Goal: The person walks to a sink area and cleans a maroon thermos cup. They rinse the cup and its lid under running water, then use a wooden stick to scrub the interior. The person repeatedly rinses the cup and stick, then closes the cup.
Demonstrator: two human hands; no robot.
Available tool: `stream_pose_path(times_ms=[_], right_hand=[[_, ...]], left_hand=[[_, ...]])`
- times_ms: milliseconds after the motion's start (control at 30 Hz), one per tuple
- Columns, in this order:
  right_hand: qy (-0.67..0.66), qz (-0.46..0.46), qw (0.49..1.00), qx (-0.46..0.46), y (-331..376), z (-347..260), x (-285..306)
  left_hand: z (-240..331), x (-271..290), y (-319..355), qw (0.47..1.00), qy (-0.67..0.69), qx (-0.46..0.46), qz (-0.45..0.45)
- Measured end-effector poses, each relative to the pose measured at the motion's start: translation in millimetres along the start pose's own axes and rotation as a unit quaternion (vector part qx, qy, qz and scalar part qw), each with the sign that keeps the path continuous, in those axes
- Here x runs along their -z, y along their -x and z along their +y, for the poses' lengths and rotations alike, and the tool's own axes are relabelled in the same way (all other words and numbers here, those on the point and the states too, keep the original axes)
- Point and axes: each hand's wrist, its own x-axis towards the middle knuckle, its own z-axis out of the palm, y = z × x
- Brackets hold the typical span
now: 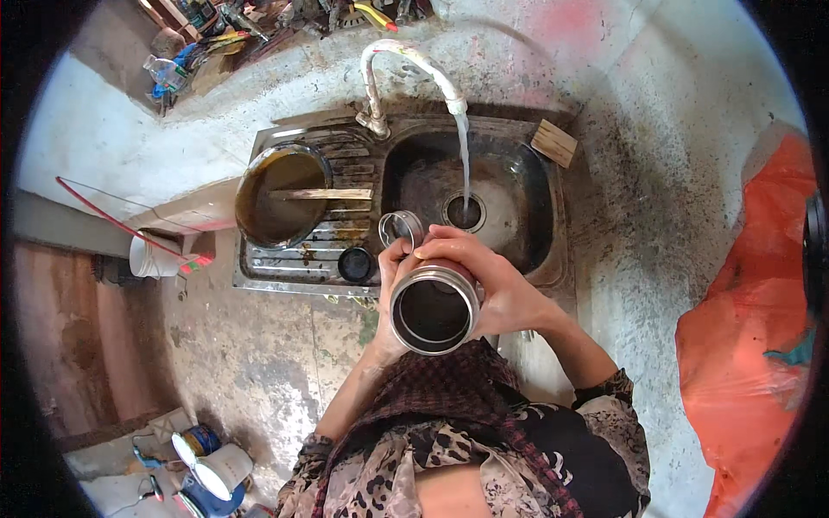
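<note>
Stainless steel cylindrical container at frame centre, held just in front of the sink edge, mouth tipped up toward the camera so the inside shows: dark, looks empty, can't tell if wet. Both hands wrap it; left hand closed around the left wall, right hand closed over the top and right side, fingers curled on the rim end. A two-hand grip probably steadies it near the water. Just above the hands a small metal ring-like lid or band sits on the sink ledge, upright on edge, touching or nearly touching the left fingers; can't tell which. Steel sink basin above centre, grimy, with a thin stream from the white-wrapped tap running straight into the drain; basin holds no standing water that shows. On the drainboard left of it, a round metal bowl full of brown murky liquid with a flat wooden stick laid across its rim. A small dark round cap lies below it. Wooden block on the upper right sink corner. Orange plastic bag at far right. White bucket at left, paint cans lower left.
</note>
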Motion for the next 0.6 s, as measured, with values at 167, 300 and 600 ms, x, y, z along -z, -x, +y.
stream_pose_path(times_ms=[167, 300, 600], right_hand=[[-0.036, -0.011, 0.999, -0.014, 6, 8, 5], [-0.071, -0.011, 0.997, -0.010, 10, 11, 4], [-0.056, -0.040, 0.998, -0.001, 8, 6, 4]], left_hand=[[0, 0, -4, 0.991, -0.125, -0.054, -0.018], [1, -8, -3, 0.998, -0.052, -0.031, 0.029], [2, -7, 3, 0.997, -0.066, 0.017, 0.027]])
